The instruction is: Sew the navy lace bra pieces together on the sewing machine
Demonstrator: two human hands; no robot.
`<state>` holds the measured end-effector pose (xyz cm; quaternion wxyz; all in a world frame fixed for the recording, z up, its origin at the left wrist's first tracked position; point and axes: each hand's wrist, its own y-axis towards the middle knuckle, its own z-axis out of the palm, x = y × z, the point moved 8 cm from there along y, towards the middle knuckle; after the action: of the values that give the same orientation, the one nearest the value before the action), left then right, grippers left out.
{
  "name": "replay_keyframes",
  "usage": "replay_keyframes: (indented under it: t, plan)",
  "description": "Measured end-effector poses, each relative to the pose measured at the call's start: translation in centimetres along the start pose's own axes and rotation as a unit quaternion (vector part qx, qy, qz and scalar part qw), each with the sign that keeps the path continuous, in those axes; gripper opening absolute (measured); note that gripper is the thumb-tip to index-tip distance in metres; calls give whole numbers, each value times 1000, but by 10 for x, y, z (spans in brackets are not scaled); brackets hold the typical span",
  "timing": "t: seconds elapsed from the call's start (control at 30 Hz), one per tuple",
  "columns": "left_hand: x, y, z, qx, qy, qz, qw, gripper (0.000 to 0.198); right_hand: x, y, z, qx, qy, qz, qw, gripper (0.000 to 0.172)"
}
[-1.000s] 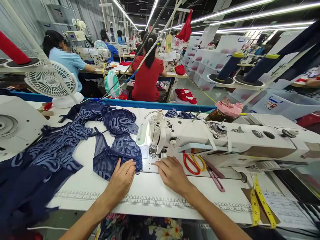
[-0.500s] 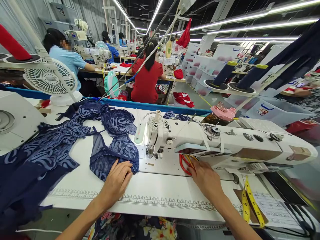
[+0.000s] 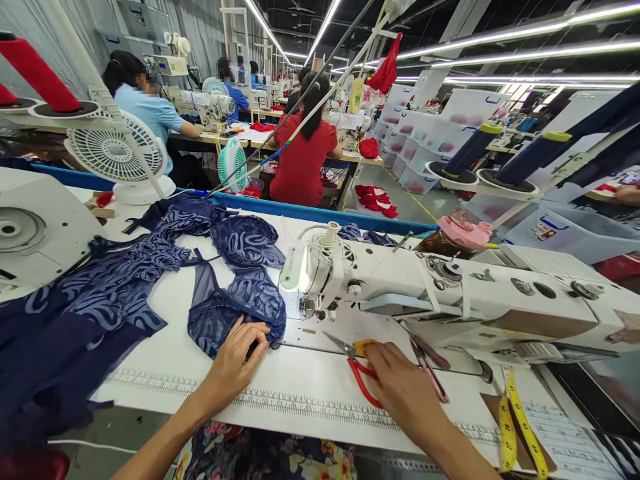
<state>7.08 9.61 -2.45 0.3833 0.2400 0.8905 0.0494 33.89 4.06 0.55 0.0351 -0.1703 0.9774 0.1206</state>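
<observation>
My left hand pinches the near edge of a navy lace garment piece on the white sewing table, left of the needle. My right hand grips a pair of scissors with red and yellow handles, blades pointing left toward the needle area of the white sewing machine. The scissors sit just above the table in front of the machine arm.
More navy lace fabric spreads over the table's left side. A pink-handled tool and a yellow tape measure lie at the right. A white fan stands behind. Other workers sit at machines beyond a blue rail.
My right hand left the needle plate, reached right under the machine arm for the scissors, and now holds them out in front of the machine. The left hand stayed on the fabric.
</observation>
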Motion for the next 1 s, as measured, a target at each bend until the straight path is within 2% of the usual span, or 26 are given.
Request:
replay_keyframes:
  t: [0.07, 0.1, 0.17, 0.23, 0.33, 0.47, 0.73, 0.87, 1.0]
  plan:
    - [0, 0, 0, 2, -11, -7, 1000, 17, 23, 12, -6, -41, 21, -42, 998, 23]
    - [0, 0, -1, 2, -16, -10, 1000, 18, 31, 18, -9, -57, 21, -49, 997, 21]
    - [1, 0, -2, -1, -24, -13, 1000, 18, 44, 27, -12, -74, -1, -50, 996, 27]
    - [1, 0, -2, -4, -30, -14, 999, 18, 52, 33, -14, -85, -31, -53, 994, 33]
    - [1, -1, -2, 0, -33, -12, 999, 18, 61, 37, -15, -102, -65, -65, 991, 32]
    - [2, -1, -1, 2, -32, -12, 999, 17, 67, 40, -13, -116, -62, -82, 988, 32]
    - [1, -4, 0, 11, 0, 2, 1000, 16, 64, 38, -4, -94, 2, -81, 992, 34]
    - [-15, -9, 2, 9, 92, 69, 993, 6, 42, 35, -1, -44, -4, -13, 999, 36]
    - [-34, 0, 3, -17, 204, 139, 969, 27, 30, 35, 5, 6, -24, 23, 999, 39]
